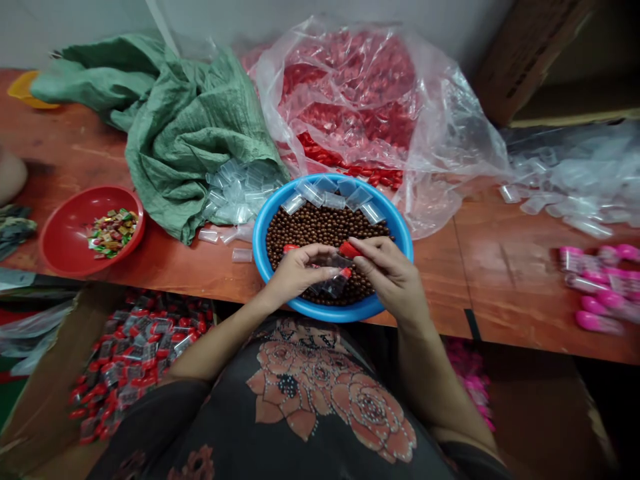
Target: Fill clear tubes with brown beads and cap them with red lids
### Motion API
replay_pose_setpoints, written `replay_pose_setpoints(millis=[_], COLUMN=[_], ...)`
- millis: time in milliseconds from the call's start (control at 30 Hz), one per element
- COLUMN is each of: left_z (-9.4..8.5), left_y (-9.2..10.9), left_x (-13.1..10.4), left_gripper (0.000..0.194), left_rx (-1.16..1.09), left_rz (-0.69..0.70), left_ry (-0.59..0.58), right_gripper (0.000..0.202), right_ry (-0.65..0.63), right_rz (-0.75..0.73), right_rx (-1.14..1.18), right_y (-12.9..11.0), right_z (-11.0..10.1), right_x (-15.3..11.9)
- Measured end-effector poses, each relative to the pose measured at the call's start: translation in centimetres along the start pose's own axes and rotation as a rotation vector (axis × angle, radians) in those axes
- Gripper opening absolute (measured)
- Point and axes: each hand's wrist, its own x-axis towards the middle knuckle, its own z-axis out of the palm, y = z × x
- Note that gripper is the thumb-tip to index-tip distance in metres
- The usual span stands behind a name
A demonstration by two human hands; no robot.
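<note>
- Head view: a red-brown table point(510, 287) runs all the way across, with both ends cut off at the sides.
- At the back sits a big clear bag point(440, 133) with lots of red bits inside. Its shiny folds make them hard to see one by one.
- Left of the bag is a crumpled green cloth point(170, 127). It hides part of the table.
- A blue tub point(333, 313) stands at the near edge, in the middle. It is full of small brown balls point(320, 227), and clear tubes point(334, 201) lie along its far side.
- The two bare arms come up from the bottom corners and lean in, so the hands meet over the tub. The hands cover some of the balls.
- The right hand point(395, 277) shows its back, with its fingers pointing left. Thumb and fingertips pinch a red cap point(350, 250) — fingers hide part of it.
- The left hand point(295, 270) points right, with its thumb below and its fingers bent over the top. Something see-through seems to be between them, but I cannot tell if they are gripping it.
- The red cap is over the tub, right by the left fingertips.
- Under the left hand are more see-through pieces with a bit of red — too blurry to count.
</note>
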Motion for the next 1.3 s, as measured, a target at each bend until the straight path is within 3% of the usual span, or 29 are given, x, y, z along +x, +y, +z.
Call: replay_pose_setpoints(millis=[233,400,633,900,1033,1200,1300], left_z=[-0.3,0.0,0.5,1.0,1.2,1.0,0.8], left_y=[-0.1,0.0,-0.1,0.3,0.0,0.1,0.4], left_x=[-0.2,-0.2,-0.1,0.0,0.1,-0.2,-0.5], left_gripper=[0.040,0.042,0.042,0.042,0.041,0.043,0.042], left_rx=[0.111,0.023,0.065,0.072,0.044,-0.001,0.052], left_rz=[0.042,0.049,0.053,0.104,0.132,0.102,0.084], left_ry=[0.029,-0.014,-0.018,-0.010,0.039,-0.001,-0.022], right_gripper=[0.057,0.063,0.032,0.030,0.036,0.052,0.045], right_ry=[0.010,0.079,0.318,0.422,0.394,0.241,0.154], right_rz=[-0.120,-0.203,0.049,0.022,-0.024,-0.140,-0.071], right_rx=[-0.122,-0.189,-0.004,-0.012,-0.038,-0.083,-0.038], right_y=[-0.2,-0.1,-1.2,-1.3,-1.4,-0.9,-0.8], right_z=[0.4,1.3,2.7,3.2,3.2,2.6,2.1], right_x=[-0.1,-0.4,-0.9,-0.8,-0.9,-1.5,-1.6])
